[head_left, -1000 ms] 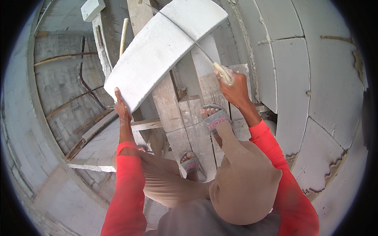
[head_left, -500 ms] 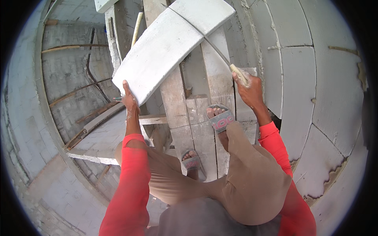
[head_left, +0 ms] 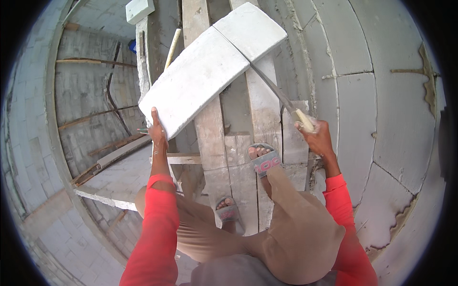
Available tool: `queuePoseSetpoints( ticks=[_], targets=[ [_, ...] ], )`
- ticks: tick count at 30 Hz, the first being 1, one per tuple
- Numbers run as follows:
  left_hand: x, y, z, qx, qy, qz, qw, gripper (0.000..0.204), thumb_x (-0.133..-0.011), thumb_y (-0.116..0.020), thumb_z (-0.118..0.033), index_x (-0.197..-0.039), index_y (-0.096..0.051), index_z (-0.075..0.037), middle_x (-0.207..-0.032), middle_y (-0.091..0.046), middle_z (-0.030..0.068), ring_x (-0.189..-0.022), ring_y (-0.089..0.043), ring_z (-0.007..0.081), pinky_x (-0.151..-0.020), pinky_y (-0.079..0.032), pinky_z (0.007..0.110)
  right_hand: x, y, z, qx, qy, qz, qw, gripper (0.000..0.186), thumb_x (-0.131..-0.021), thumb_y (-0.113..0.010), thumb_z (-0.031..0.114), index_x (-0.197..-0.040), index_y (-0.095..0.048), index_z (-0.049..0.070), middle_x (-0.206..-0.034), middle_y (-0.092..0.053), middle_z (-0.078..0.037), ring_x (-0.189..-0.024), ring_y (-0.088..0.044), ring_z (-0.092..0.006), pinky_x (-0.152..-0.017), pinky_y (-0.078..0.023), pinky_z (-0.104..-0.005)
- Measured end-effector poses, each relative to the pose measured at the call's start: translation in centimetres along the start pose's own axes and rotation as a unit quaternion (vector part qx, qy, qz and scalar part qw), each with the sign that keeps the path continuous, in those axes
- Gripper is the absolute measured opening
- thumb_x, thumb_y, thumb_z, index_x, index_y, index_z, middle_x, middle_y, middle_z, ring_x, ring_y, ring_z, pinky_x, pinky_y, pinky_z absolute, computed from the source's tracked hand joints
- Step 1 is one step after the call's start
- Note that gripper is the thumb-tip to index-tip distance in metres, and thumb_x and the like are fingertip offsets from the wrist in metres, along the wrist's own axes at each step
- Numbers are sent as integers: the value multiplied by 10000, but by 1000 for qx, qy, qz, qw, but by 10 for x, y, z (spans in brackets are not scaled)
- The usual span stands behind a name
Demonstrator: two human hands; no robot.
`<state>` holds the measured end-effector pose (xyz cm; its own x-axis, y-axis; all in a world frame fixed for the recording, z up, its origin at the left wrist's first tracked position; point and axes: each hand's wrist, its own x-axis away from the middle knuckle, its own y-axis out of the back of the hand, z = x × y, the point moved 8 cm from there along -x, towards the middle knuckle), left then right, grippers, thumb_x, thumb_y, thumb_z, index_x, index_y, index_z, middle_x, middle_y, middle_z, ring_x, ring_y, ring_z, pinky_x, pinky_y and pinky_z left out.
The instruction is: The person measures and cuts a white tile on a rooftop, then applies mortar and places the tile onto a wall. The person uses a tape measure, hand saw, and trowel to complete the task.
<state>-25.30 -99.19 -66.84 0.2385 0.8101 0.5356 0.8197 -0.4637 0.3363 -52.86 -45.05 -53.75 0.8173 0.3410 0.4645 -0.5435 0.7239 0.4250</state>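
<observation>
A long white block [head_left: 198, 74], seemingly lightweight concrete, lies slantwise across wooden planks. My left hand [head_left: 158, 133] is closed on its near left end, thumb on top and the other fingers partly hidden below. A thin greenish stick, perhaps a pencil, pokes out beside that hand. My right hand [head_left: 318, 139] grips the pale handle of a handsaw [head_left: 274, 89]. Its blade meets the block's right edge at a straight cut line that crosses the top face toward the far end. How deep the blade sits, and where its tip is, I cannot tell.
Wooden planks [head_left: 210, 124] run under the block and my sandalled feet. A small white block [head_left: 139, 10] stands at the far left, near a pale round stick [head_left: 172, 48]. To the right rises a grey block wall [head_left: 355, 109]. Beyond the planks' left side, a lower level shows.
My right hand has drawn the saw back toward me and to the right. The blade's tip no longer shows past the block's far edge. My left hand keeps its hold.
</observation>
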Motion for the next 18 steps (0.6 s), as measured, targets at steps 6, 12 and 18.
queuePoseSetpoints(
  ticks=[6,12,18],
  targets=[
    [0,2,-9,-6,47,-6,999,1181,-918,-665,-820,-1493,-529,202,-1509,-622,234,-1317,-618,345,-1162,-433,418,18,-23,-7,-13,7,-26,1000,407,-961,-849,218,-1226,-769,-80,-932,-748,-36,-834,-610,-96,-761,-537,-304],
    [6,3,-17,-33,6,-43,999,1144,-942,-665,-793,-1485,-534,206,-1513,-621,231,-1361,-602,344,-1178,-424,401,60,-19,34,6,11,-60,998,361,-982,-818,155,-1256,-763,-75,-933,-743,-36,-816,-594,-101,-751,-528,-306],
    [-5,2,-3,8,28,20,999,1126,-952,-628,-802,-1669,-388,33,-1656,-498,192,-1489,-501,333,-1245,-353,447,122,12,45,15,-69,-82,994,365,-947,-853,130,-1229,-769,-87,-903,-718,-35,-797,-600,-102,-719,-509,-294]
  ],
)
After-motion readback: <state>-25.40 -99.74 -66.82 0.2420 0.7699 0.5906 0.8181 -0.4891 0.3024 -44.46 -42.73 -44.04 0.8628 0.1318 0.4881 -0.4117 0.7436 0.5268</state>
